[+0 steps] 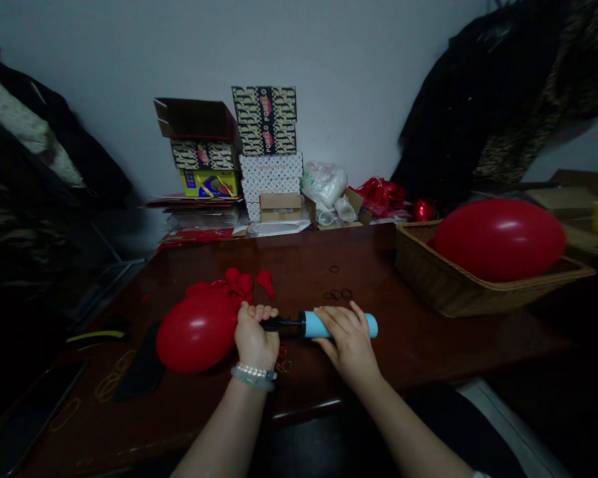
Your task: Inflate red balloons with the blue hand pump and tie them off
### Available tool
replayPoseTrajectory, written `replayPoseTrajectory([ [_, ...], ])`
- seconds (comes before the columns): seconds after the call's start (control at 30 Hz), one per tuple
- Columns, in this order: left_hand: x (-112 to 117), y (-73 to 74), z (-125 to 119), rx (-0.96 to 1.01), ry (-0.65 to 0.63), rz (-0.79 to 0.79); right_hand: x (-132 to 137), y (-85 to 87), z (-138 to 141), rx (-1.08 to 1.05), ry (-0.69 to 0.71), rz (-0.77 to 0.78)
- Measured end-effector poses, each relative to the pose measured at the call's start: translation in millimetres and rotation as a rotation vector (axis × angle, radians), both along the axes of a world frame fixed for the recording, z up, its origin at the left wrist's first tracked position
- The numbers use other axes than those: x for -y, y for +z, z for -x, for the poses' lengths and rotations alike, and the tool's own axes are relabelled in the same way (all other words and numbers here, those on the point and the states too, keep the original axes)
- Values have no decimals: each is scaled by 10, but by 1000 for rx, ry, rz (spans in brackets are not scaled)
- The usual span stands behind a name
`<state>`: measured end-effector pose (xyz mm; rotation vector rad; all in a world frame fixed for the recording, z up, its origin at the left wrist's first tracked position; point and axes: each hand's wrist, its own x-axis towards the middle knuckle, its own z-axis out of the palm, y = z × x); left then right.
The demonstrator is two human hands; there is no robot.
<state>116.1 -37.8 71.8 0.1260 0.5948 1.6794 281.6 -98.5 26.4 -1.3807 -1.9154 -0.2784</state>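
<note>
We're facing a white wall (329,66) at 12, dark clothing (478,99) hanging at 2, more dark clothing (30,133) at 10, glossy wooden table (289,259) at 6. Light's dim.

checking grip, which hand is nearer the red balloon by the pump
Left: the left hand is against the red balloon; the right hand is farther off, on the blue pump.

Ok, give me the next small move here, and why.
Probably one more push on the blue hand pump with your right hand. Your left hand grips the balloon's neck at the black nozzle, and the held red balloon looks smaller than the basket's red balloon.
</note>
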Motion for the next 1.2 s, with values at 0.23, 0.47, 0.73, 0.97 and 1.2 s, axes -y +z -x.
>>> replayPoseTrajectory([
  [0.23, 13, -63, -74, -43, 24, 18, 0, -34, 73, -15, 10, 2],
  [0.47, -123, -17, 139, -68, 84, 3, -63, -8, -17, 25, 38, -15],
  [0.73, -279, 95, 516, -38, 138, 4, -69, 93, -272, 71, 15, -27],
  [0.97, -261, 62, 500, -29, 136, -14, -71, 88, -293, 82, 9, -60],
  [1.2, -238, -26, 402, -49, 127, -19, -53, 67, -267, 47, 0, -71],
])
